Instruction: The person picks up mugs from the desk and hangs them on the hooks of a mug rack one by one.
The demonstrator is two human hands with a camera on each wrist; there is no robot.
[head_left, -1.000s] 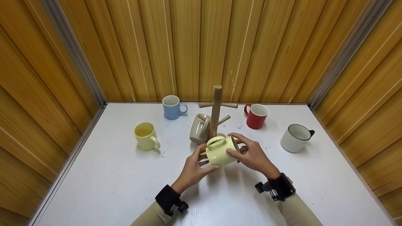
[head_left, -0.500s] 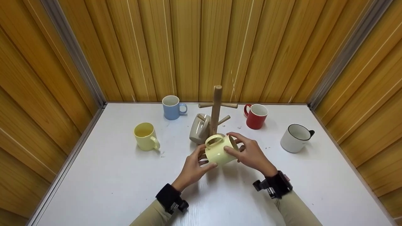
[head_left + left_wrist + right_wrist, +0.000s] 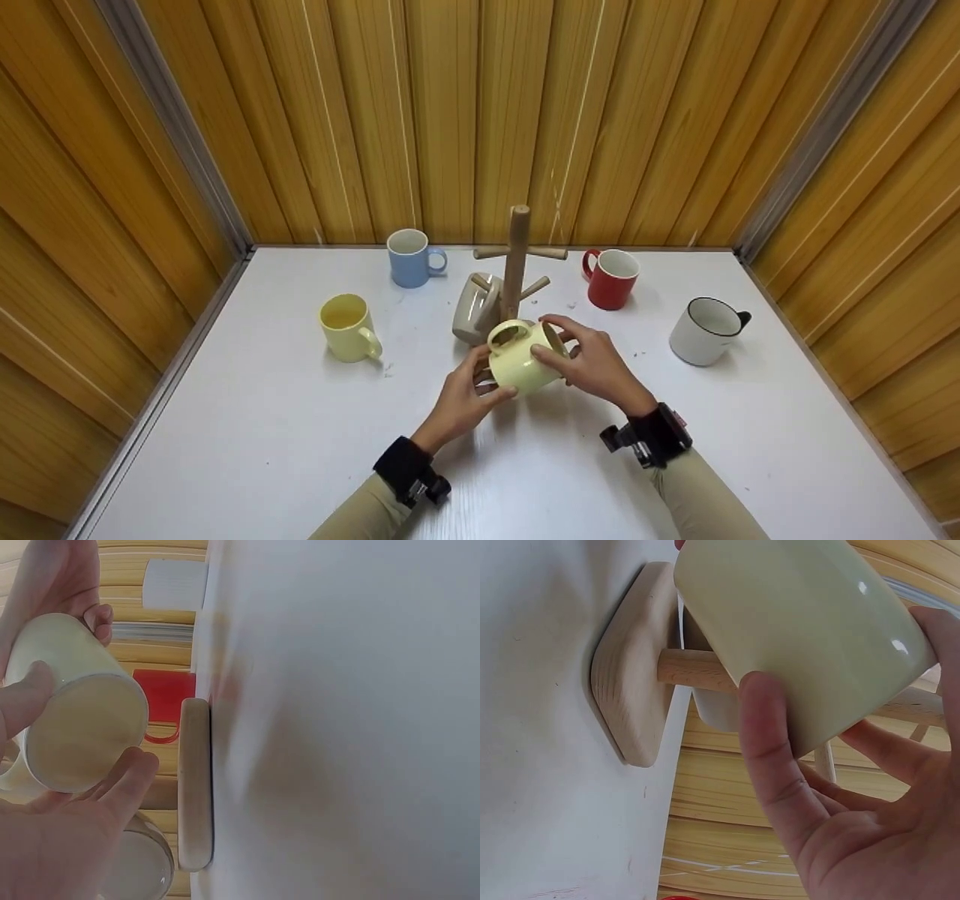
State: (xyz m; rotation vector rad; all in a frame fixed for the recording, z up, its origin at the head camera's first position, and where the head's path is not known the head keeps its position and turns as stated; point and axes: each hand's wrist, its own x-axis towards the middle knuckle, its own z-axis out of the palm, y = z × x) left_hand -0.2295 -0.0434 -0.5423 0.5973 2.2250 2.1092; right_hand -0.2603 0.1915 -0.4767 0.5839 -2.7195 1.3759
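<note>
A pale yellow mug (image 3: 523,369) is held in the air, tilted, its mouth to the right and its handle on the upper left. My left hand (image 3: 459,405) grips the base end between thumb and fingers. Around the rim end, my right hand (image 3: 602,373) pinches the wall, thumb in front; some of its fingers are hidden behind the mug. Right behind stands a wooden mug tree (image 3: 517,262) with several pegs. A grey mug (image 3: 472,309) hangs tilted on its lower left side. The left wrist view shows the pale mug's round base (image 3: 88,731).
On the white table (image 3: 262,420) stand a yellow mug (image 3: 346,334) to the left, a blue mug (image 3: 409,262) at the back left, a red mug (image 3: 612,283) at the back right and a white black-rimmed mug (image 3: 701,337) to the right. Wood-patterned walls enclose the back and sides.
The pale yellow mug has shifted slightly left and turned a little, its handle moving left. My right hand has moved slightly left with it; my left hand stays nearly still.
</note>
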